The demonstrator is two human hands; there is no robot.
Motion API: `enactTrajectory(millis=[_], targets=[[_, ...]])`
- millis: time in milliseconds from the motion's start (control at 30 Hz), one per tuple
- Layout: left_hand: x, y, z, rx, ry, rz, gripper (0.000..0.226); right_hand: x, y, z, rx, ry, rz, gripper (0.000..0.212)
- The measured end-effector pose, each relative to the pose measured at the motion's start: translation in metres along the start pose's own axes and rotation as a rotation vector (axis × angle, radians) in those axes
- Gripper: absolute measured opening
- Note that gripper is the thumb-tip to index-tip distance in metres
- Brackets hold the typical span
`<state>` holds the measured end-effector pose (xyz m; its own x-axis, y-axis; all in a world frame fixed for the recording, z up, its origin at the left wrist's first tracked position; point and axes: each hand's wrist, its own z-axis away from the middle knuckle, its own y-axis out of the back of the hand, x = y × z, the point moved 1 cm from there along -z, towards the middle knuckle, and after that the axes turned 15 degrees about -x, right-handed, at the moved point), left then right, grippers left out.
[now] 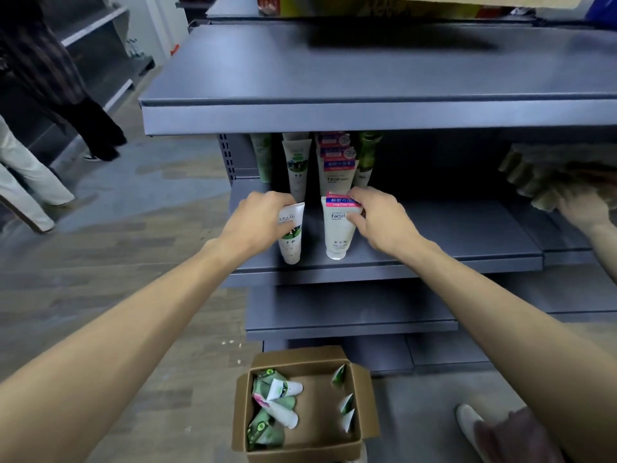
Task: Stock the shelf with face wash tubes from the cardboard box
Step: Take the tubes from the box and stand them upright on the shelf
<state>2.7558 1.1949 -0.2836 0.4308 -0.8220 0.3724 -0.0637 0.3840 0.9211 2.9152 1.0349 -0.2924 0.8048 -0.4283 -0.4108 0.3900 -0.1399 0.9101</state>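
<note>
My left hand [257, 218] grips a white tube with a green picture [291, 240], standing cap down at the front of the grey middle shelf [434, 259]. My right hand [377, 215] pinches the pink top of a white "Facial" tube [337, 232] standing beside it. Behind them stand rows of similar tubes [329, 165], white, pink-topped and green. On the floor below, an open cardboard box [360, 442] holds several loose tubes [275, 406], mostly at its left side.
A bare grey upper shelf [367, 71] overhangs the tubes. Another person's hand [581, 208] reaches into the same shelf at the right, by some tan packs [534, 175]. Two people's legs [66, 128] stand at the left. A shoe [467, 426] is beside the box.
</note>
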Motion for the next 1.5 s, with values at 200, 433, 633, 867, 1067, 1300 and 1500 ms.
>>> enactTrajectory(millis=[200,433,633,867,1067,1300,1500], targets=[[0.000,0.001,-0.012,0.002,0.028,0.043,0.026,0.008,0.007,-0.016,-0.011,-0.004,0.037,0.030],[-0.001,0.005,-0.023,0.033,0.027,0.045,0.027,0.015,0.012,-0.032,-0.039,-0.012,0.028,0.029],[-0.005,0.001,-0.026,0.075,0.003,0.079,0.029,0.026,0.004,-0.031,0.039,-0.051,-0.246,0.033],[-0.026,-0.042,-0.024,0.100,0.121,0.484,0.049,0.042,-0.022,-0.026,0.032,-0.119,-0.527,0.038],[-0.027,-0.073,-0.030,0.120,0.247,0.504,0.037,0.051,-0.039,-0.029,0.032,-0.132,-0.550,0.038],[-0.027,-0.077,-0.048,0.152,0.267,0.560,0.036,0.058,-0.041,-0.040,0.047,-0.112,-0.530,0.032],[-0.023,-0.076,-0.061,0.175,0.267,0.608,0.031,0.062,-0.044,-0.045,0.053,-0.084,-0.528,0.033]])
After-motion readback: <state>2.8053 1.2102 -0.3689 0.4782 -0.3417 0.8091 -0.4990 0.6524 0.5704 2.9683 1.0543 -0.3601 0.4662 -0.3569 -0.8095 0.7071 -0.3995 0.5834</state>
